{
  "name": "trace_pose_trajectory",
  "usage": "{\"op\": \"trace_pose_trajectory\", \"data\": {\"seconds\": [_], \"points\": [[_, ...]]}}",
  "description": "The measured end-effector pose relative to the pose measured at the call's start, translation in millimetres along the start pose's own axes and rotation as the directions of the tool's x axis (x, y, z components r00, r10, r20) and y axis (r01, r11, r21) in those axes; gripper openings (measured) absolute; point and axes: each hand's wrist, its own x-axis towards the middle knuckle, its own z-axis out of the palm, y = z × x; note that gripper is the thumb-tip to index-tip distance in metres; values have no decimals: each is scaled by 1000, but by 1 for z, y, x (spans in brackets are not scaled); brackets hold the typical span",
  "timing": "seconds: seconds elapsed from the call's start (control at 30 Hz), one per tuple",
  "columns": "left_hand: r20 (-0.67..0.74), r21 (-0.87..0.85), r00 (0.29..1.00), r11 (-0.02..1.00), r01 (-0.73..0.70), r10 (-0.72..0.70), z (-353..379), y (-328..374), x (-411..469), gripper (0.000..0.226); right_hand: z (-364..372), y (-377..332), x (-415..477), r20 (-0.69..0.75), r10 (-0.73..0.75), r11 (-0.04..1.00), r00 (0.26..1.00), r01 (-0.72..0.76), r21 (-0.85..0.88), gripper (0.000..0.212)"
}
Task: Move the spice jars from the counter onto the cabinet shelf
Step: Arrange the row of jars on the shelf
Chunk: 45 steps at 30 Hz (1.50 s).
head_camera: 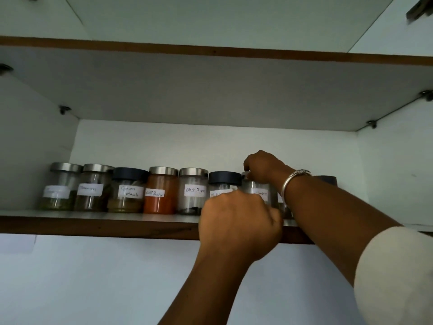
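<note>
Several labelled glass spice jars stand in a row on the cabinet shelf (98,225), among them garam masala (127,191), orange chilli powder (160,192) and black pepper (192,192). My right hand (263,166) rests on the lid of the cloves jar (259,192), fingers closed around the lid. My left hand (239,221) is curled at the lower side of the same jar, in front of a black-lidded jar (224,181). Another dark-lidded jar (326,179) shows behind my right forearm. The jars' lower parts near my hands are hidden.
The shelf above (210,90) hangs low over the jars. White cabinet walls close both sides, and the right end of the shelf beyond my forearm is partly hidden. A white wall (93,277) lies below the shelf's brown edge.
</note>
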Motion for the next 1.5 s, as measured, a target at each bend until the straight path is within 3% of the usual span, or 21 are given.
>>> {"op": "trace_pose_trajectory", "data": {"seconds": [0.1, 0.2, 0.37, 0.57, 0.87, 1.2, 1.37, 1.5], "points": [[80, -45, 996, 999, -30, 34, -3, -9, -2, 46, 2, -5, -3, -20, 2, 997, 1000, -1, 73, 37], [118, -29, 992, 998, 58, -54, -14, -43, -10, 47, 4, -16, -5, 13, -99, 985, 995, 96, 143, 42], [107, 1, 993, 998, 56, -55, -29, -86, -21, 41, 3, -41, -5, 62, -251, 935, 966, 225, 273, 23], [19, 68, 996, 994, 82, -84, -26, -87, -26, 45, -1, -46, 1, 47, -227, 949, 973, 209, 237, 25], [1, 105, 995, 989, 103, -104, -26, -82, -26, 46, -5, -44, 7, 162, -178, 977, 970, 155, 147, 29], [10, -22, 1000, 1000, 6, -6, -22, -91, -25, 45, -9, -55, 6, 211, -102, 993, 972, 88, 74, 32], [91, -157, 989, 983, -99, 114, -30, -109, -29, 46, -10, -56, 6, 221, -66, 997, 973, 54, 60, 25], [115, -153, 990, 986, -59, 77, -39, -145, -41, 43, -10, -56, 6, 219, -47, 997, 975, 33, 67, 25]]}}
